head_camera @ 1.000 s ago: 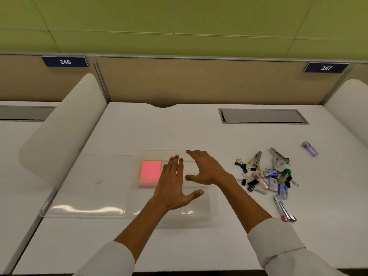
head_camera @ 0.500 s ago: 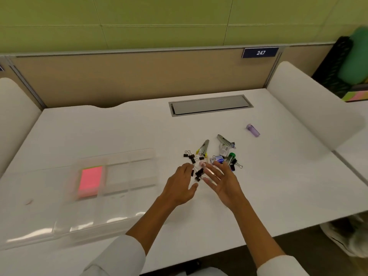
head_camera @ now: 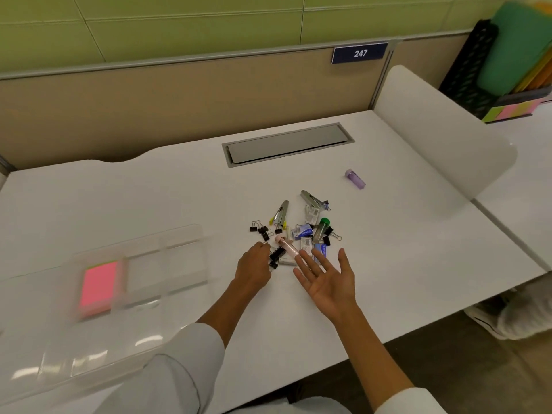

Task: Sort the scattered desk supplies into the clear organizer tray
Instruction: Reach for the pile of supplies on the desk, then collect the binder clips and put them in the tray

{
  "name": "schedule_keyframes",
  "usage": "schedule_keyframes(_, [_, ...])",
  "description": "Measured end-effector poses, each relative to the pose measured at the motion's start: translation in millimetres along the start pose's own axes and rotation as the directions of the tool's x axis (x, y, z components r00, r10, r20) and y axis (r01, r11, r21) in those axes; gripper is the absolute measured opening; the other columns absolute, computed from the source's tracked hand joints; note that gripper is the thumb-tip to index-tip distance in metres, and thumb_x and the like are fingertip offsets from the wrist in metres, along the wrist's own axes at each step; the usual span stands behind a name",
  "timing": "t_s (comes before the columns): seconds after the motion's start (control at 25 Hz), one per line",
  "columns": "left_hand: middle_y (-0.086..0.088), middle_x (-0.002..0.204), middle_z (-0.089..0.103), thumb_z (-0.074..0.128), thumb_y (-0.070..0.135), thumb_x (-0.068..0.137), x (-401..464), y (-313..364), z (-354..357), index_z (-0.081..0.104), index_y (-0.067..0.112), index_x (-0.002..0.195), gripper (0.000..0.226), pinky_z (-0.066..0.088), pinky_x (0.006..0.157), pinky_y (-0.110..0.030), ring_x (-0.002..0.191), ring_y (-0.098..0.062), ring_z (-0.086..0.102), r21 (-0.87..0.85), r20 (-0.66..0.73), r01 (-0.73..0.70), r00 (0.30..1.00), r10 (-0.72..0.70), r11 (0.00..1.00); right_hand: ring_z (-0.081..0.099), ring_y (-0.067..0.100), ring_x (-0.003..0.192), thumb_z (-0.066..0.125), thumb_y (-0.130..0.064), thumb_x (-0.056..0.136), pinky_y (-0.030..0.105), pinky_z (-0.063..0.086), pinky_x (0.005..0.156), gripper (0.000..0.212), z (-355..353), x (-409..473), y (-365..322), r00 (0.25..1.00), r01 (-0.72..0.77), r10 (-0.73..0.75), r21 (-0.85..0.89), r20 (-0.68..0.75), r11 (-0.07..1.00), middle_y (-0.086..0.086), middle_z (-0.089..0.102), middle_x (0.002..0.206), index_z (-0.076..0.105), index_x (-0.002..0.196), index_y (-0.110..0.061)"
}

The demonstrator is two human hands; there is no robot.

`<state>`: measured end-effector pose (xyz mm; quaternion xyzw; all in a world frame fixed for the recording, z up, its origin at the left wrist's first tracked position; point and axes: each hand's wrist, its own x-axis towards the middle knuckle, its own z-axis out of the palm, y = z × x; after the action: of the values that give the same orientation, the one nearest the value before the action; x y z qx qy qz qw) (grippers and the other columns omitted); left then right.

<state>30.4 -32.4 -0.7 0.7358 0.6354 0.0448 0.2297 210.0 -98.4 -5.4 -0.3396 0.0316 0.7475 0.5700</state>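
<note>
1. The white desk [head_camera: 149, 204] fills the frame.
2. The clear tray [head_camera: 167, 282], lower left, holds only a pink note pad [head_camera: 98, 286]; by my judgement the sorting has hardly begun.
3. The right hand [head_camera: 327, 279] lies open, palm up, holding nothing.
4. The left hand [head_camera: 254, 265] has curled fingers; whether they pinch a clip, I cannot tell.
5. The pile of supplies [head_camera: 301, 231] waits at centre, and a purple item [head_camera: 355, 179] lies apart, upper right.

On the worktop [head_camera: 179, 204], the tray [head_camera: 167, 264] sits to the left with a pad of sticky notes [head_camera: 97, 286] in its left box, the pile of clips and small things [head_camera: 298, 231] lies in the middle, one little tube [head_camera: 355, 179] lies alone to its right and further back, and both hands sit just in front of the pile.
</note>
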Motion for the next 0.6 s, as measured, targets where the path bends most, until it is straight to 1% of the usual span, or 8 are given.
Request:
schedule_keyframes(0.04, [-0.010,0.114,0.059,0.064,0.009,0.086,3,-1,0,0.057,0.009,0.112,0.027,0.041,0.072,-0.027,0.097,-0.024,0.059,0.011,-0.014,0.003,1.000,-0.003,1.000,0.061,0.038,0.123,0.068,-0.059,0.080,0.052,0.048,0.105,0.075,0,1,1,1.000,-0.001,0.001,-0.003,0.003,1.000,0.020,0.063,0.134,0.056,0.135,-0.009])
schedule_keyframes(0.12, [-0.011,0.110,0.061,0.063,0.010,0.086,5,-3,-4,0.059,0.008,0.108,0.023,0.039,0.070,-0.027,0.095,-0.026,0.059,0.012,-0.051,-0.001,0.999,0.002,1.000,0.061,0.038,0.123,0.067,-0.059,0.080,0.052,0.048,0.105,0.075,1,4,4,1.000,0.003,-0.003,0.008,0.001,1.000,0.020,0.063,0.134,0.056,0.136,-0.009])
schedule_keyframes(0.24, [-0.005,0.103,0.068,0.066,0.020,0.080,4,-7,-18,0.062,0.013,0.108,0.029,0.046,0.067,-0.031,0.089,-0.025,0.064,-0.074,-0.184,-0.019,0.983,0.005,0.997,0.060,0.037,0.124,0.067,-0.058,0.080,0.051,0.046,0.106,0.076,11,10,9,1.000,0.002,-0.002,0.020,0.004,1.000,0.020,0.063,0.135,0.055,0.136,-0.008])
schedule_keyframes(0.32, [0.003,0.093,0.070,0.072,0.030,0.075,3,-3,-32,0.065,0.018,0.106,0.034,0.047,0.064,-0.027,0.074,-0.017,0.063,-0.202,-0.293,-0.120,0.954,0.057,0.972,0.061,0.037,0.123,0.064,-0.059,0.084,0.051,0.049,0.104,0.073,20,16,13,1.000,-0.012,0.012,0.016,-0.003,1.000,0.020,0.063,0.134,0.055,0.135,-0.007])
schedule_keyframes(0.36, [0.007,0.088,0.070,0.073,0.035,0.073,1,1,-37,0.065,0.020,0.104,0.035,0.046,0.062,-0.025,0.067,-0.012,0.060,-0.230,-0.319,-0.203,0.940,0.124,0.952,0.062,0.036,0.122,0.061,-0.060,0.087,0.050,0.050,0.102,0.071,26,19,16,1.000,-0.019,0.019,-0.006,-0.009,1.000,0.020,0.064,0.133,0.056,0.134,-0.007])
schedule_keyframes(0.44, [0.012,0.080,0.067,0.074,0.044,0.072,-1,11,-42,0.064,0.025,0.102,0.037,0.046,0.062,-0.021,0.063,-0.006,0.056,-0.195,-0.302,-0.335,0.915,0.268,0.922,0.062,0.035,0.122,0.056,-0.062,0.090,0.048,0.052,0.101,0.070,37,27,21,1.000,-0.022,0.022,-0.045,-0.001,0.999,0.019,0.064,0.133,0.058,0.133,-0.007])
schedule_keyframes(0.52, [0.012,0.086,0.067,0.075,0.047,0.072,-4,16,-39,0.062,0.026,0.104,0.041,0.050,0.065,-0.023,0.069,-0.003,0.055,-0.201,-0.264,-0.358,0.916,0.301,0.912,0.062,0.034,0.123,0.049,-0.060,0.094,0.046,0.054,0.097,0.068,43,34,24,0.999,-0.036,0.036,-0.048,-0.001,0.998,0.018,0.065,0.132,0.058,0.134,-0.005])
schedule_keyframes(0.6, [0.011,0.100,0.065,0.075,0.044,0.075,-4,13,-36,0.059,0.023,0.112,0.045,0.048,0.068,-0.023,0.077,-0.006,0.056,-0.259,-0.309,-0.301,0.926,0.217,0.918,0.063,0.033,0.122,0.042,-0.055,0.099,0.045,0.054,0.097,0.065,43,39,23,0.999,-0.033,0.033,-0.038,-0.003,0.999,0.019,0.064,0.132,0.055,0.136,-0.004])
